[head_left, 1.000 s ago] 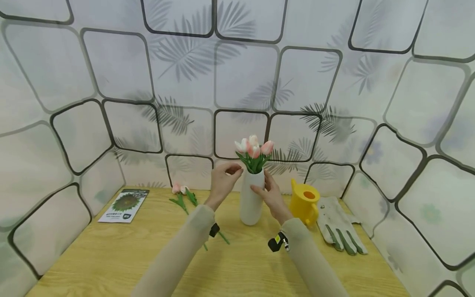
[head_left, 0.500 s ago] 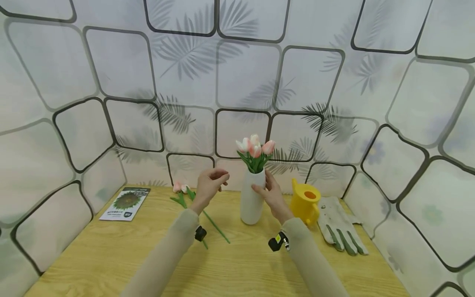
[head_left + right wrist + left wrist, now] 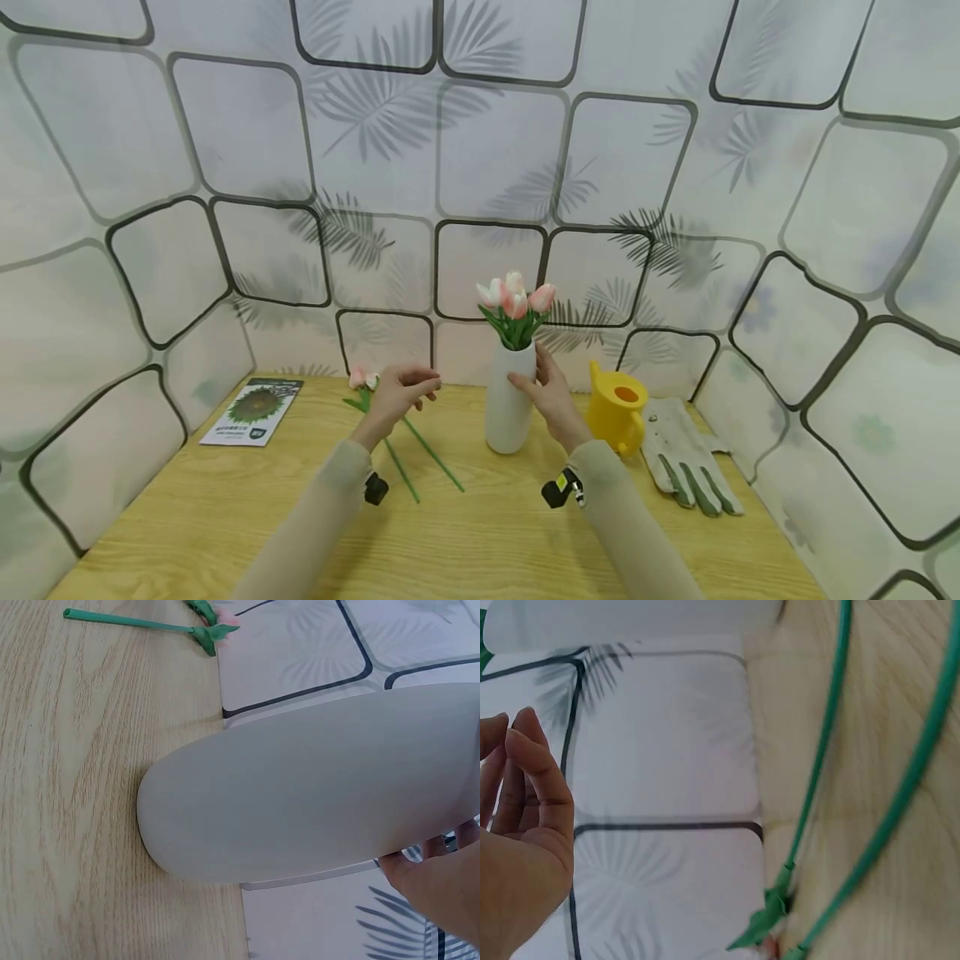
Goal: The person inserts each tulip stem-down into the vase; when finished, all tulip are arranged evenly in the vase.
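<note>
Right hand [image 3: 553,396] clamped round a white vase [image 3: 508,408] of tulips [image 3: 515,304]
The vase stands near the table's [image 3: 480,542] far edge; the left hand [image 3: 400,396], fingers loosely bent, is near two tulips [image 3: 359,379] lying nearer the left edge.

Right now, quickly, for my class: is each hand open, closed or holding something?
Left hand: open, fingers loosely curled, holding nothing.
Right hand: holding the white vase.

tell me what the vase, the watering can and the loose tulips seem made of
White vase: perhaps ceramic, smooth with a soft matte look; plastic is possible.
Yellow watering can: likely plastic, given its even, bright colour and moulded-looking shape.
Loose tulips: apparently artificial; their smooth, uniformly green stems suggest plastic. The petals' material is unclear.
</note>
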Motion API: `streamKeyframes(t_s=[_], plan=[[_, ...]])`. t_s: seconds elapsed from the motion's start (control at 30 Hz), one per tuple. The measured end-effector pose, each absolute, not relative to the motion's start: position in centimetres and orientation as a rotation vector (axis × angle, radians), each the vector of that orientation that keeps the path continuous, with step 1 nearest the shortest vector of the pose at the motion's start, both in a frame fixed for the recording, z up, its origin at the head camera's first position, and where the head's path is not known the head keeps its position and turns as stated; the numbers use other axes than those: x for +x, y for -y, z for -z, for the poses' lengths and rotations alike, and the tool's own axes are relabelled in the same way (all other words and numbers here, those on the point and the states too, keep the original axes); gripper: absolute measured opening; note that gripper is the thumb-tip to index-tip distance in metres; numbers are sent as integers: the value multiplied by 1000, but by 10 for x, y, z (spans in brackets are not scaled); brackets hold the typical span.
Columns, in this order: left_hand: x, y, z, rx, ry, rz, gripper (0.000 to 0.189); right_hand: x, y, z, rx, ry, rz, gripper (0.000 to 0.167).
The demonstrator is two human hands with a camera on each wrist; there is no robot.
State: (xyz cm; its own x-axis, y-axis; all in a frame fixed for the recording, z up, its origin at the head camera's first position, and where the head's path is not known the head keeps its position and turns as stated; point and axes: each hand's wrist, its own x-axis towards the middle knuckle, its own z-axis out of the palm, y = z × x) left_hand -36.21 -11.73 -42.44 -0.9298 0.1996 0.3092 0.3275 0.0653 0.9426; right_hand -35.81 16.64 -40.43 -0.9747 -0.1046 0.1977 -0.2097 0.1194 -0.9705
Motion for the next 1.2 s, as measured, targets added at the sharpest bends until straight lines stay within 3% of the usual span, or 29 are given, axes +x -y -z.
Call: streamKeyframes(t_s=[0.4,0.7,1.2], plan=[[-368,168,461,-365,2413,1939,30,-358,-167,406,311,2301,-2038,87],[-373,194,478,-364,2593,1887,42,-360,-167,405,316,2281,-2028,86],[-379,205,483,-301,2907,1587,32,-359,-168,405,325,2285,-2030,87]])
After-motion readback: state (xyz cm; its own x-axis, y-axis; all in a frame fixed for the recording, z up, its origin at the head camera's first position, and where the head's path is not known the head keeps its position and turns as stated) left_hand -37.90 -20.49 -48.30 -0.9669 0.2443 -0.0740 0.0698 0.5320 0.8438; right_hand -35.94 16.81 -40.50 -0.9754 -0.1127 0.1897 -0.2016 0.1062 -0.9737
